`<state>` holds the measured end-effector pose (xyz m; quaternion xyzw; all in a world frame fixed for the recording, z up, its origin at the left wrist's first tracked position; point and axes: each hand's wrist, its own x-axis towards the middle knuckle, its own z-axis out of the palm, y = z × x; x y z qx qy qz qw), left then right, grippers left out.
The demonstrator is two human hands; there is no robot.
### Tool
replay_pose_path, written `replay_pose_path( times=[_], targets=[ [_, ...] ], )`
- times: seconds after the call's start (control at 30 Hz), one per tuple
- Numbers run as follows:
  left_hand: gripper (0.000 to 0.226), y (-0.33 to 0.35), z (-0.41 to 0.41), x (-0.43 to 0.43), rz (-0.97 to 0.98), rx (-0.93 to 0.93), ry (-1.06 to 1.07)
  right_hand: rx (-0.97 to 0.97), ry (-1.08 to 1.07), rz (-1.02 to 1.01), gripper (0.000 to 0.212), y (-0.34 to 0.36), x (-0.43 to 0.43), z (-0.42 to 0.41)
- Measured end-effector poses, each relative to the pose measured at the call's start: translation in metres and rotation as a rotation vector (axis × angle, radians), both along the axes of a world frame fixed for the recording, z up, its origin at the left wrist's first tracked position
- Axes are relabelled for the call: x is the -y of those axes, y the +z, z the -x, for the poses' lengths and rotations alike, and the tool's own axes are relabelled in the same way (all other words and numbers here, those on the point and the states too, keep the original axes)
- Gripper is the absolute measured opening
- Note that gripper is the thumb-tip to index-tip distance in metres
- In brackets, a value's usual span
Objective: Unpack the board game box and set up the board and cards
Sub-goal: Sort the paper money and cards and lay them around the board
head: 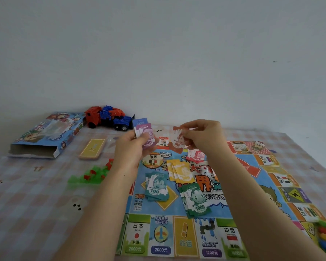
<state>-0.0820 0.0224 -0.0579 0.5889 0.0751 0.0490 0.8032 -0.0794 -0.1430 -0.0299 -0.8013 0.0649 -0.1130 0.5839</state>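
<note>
Left hand [134, 146]: fingers curled round a small fan of paper notes [145, 135], purple on top, thumb across the face. Held upright and turned to the person, likely so each value can be read before it is dealt off.

Right hand [201, 136]: thumb and fingertips pinch one brown 50 note [177, 139] by its upper edge, just beside the left hand's fan. Note hangs clear of the board [137, 234], not yet laid down.

Under both grips, on the board's middle, sorted piles:
- red notes [196, 156] straight beneath the pinched note
- yellow notes [179, 171] nearer the person
- teal 100s [156, 187] and green 1000s [196, 202] nearer again

One pile per colour; no brown pile visible, so the 50 probably starts one. A die [204, 170] lies beside the right forearm.

Board lies flat and unfolded on the checked cloth [36, 204].

Outward of the left hand: a yellow card deck [92, 148], with the opened box [45, 136] well beyond it. Green and red plastic houses [94, 174] lie beside the left forearm. Toy truck [107, 118] beyond the fan; not part of the game, I judge.

Stage: money sorting, well along.
</note>
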Motion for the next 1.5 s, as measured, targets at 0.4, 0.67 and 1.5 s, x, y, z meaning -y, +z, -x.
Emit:
replay_pose_path(
  times=[0.4, 0.67, 1.5],
  targets=[
    [0.010, -0.004, 0.000, 0.003, -0.150, 0.001, -0.082, -0.052, -0.017, 0.354, 0.019, -0.014, -0.011, -0.031],
    [0.021, -0.002, 0.008, 0.012, -0.184, 0.027, -0.223, 0.111, 0.039, 0.088, 0.017, -0.003, -0.005, 0.016],
    [0.032, -0.005, 0.008, 0.018, -0.238, 0.009, -0.186, 0.069, 0.096, -0.026, 0.016, -0.011, 0.009, 0.023]
  ],
)
